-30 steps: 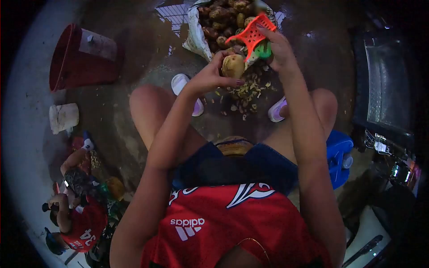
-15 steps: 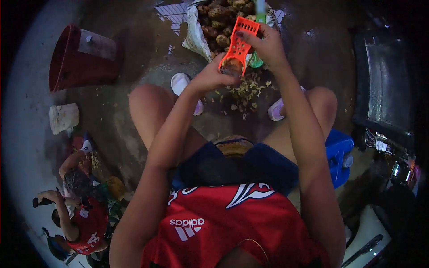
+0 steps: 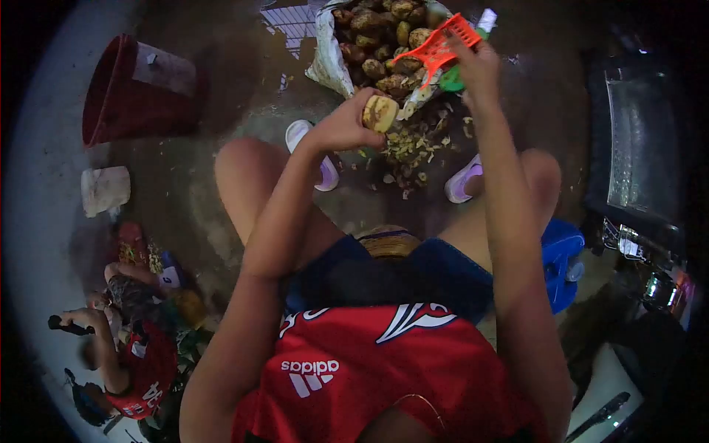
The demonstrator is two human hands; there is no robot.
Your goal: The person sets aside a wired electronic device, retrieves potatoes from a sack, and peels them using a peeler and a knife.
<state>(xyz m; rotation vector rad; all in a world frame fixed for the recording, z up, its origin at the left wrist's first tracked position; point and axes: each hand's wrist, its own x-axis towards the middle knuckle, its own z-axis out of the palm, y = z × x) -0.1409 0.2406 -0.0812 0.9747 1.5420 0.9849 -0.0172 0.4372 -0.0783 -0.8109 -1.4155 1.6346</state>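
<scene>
My left hand [image 3: 343, 127] is closed around a partly peeled potato [image 3: 380, 114], its pale yellow flesh marked with brown patches. To the upper right, my right hand [image 3: 478, 70] grips an orange plastic slotted peeler [image 3: 441, 46], held apart from the potato and over the sack. A green piece [image 3: 452, 79] and a white one show on either side of the right hand; whether they belong to the same tool I cannot tell. The open white sack [image 3: 325, 55] beyond my hands holds many brown, knobby potatoes [image 3: 369, 33]. Thin peelings [image 3: 410, 148] lie on the floor below my hands.
A dark red bucket [image 3: 107, 92] lies tilted at the left, with a small white container [image 3: 105, 190] nearer. At the lower left sits another person [image 3: 144, 369] in a red shirt. A blue jug [image 3: 561, 262] stands beside my right leg. Dark glossy furniture [image 3: 642, 140] is at the right.
The orange peeler has moved off the potato, up and to the right with my right hand, and tilted sideways. My left hand stays nearly in place, the potato's peeled face now visible.
</scene>
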